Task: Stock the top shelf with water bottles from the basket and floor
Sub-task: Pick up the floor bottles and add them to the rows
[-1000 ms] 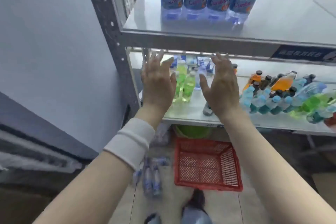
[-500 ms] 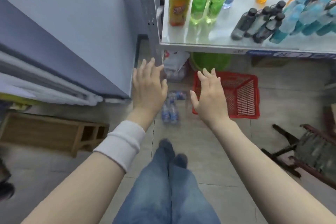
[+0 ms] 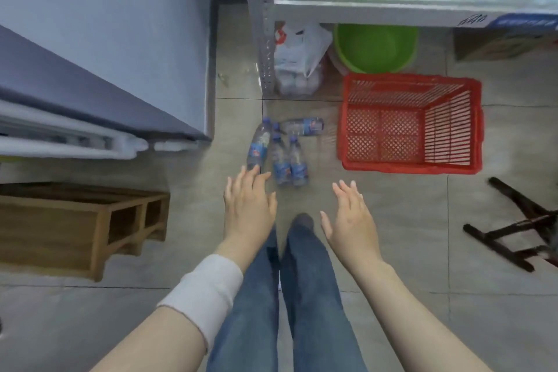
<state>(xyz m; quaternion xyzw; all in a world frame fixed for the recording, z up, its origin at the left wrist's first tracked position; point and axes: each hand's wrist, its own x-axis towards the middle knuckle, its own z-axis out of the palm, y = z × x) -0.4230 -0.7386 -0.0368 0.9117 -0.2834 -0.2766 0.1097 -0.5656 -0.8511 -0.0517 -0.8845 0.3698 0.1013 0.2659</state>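
Water bottles (image 3: 280, 160), four by my count on this feed, lie on the tiled floor (image 3: 392, 220) near its far edge. They are in front of the shelf post (image 3: 265, 39) and just left of the red basket (image 3: 407, 167). Three lie side by side with caps away from me, the leftmost tilted. The fourth lies crosswise by their caps.

The left hand (image 3: 249, 205), with a white wristband (image 3: 205, 290) on its forearm, hangs palm down, fingers straight and slightly spread. Its fingertips overlap the base of the leftmost bottle; I cannot tell whether they touch. The right hand (image 3: 351, 220) hangs over bare floor, fingers straight and close together, thumb apart, holding nothing.

Under the shelf (image 3: 392, 9) sit a green basin (image 3: 376, 48) and a white plastic bag (image 3: 299, 54). A wooden stool (image 3: 75, 220) stands toward the floor's left edge.
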